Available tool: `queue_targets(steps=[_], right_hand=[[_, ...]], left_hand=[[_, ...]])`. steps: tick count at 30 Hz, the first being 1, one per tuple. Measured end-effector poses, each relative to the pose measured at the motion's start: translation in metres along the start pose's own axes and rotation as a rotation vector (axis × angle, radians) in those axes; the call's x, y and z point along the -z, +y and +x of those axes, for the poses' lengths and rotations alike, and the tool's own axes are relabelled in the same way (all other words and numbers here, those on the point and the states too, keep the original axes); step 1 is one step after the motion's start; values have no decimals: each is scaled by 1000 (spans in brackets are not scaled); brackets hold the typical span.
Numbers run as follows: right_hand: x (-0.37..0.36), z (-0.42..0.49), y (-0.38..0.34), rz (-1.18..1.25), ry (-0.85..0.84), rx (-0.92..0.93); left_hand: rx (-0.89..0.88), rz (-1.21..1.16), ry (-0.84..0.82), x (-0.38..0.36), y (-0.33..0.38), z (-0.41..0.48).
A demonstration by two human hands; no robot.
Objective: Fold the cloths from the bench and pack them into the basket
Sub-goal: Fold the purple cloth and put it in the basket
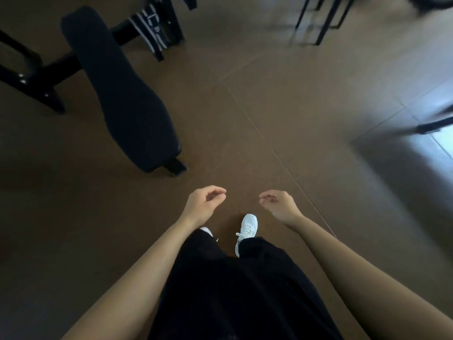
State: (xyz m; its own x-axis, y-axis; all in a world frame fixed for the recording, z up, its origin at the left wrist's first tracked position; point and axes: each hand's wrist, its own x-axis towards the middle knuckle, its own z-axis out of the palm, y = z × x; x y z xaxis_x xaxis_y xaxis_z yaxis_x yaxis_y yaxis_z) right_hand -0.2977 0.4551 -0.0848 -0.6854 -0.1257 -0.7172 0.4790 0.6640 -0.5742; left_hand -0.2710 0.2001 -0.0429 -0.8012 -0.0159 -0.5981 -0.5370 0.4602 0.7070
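A black padded bench (117, 89) stands on the brown floor at the upper left, its top bare. A black-and-white striped cloth (152, 30) hangs by the bench's far frame. My left hand (204, 204) and my right hand (279, 204) hang in front of me over the floor, fingers loosely curled and holding nothing. No basket is in view.
The bench's black metal legs (31, 79) spread at the left. Thin black furniture legs (318, 20) stand at the top right, and another dark leg (434, 123) at the right edge. My black trousers and a white shoe (247, 229) are below.
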Motion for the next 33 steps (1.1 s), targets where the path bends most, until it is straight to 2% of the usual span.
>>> queue_targets(steps=[7, 17, 25, 33], right_hand=[[85, 52, -16, 86, 137, -58], [196, 111, -50, 245, 331, -182], [304, 190, -61, 427, 410, -215], [471, 284, -62, 289, 331, -140]], left_hand=[[-77, 98, -104, -14, 70, 103], [-217, 248, -388, -29, 200, 275], [-262, 375, -432, -68, 324, 401], [-239, 329, -350, -119, 453, 503]])
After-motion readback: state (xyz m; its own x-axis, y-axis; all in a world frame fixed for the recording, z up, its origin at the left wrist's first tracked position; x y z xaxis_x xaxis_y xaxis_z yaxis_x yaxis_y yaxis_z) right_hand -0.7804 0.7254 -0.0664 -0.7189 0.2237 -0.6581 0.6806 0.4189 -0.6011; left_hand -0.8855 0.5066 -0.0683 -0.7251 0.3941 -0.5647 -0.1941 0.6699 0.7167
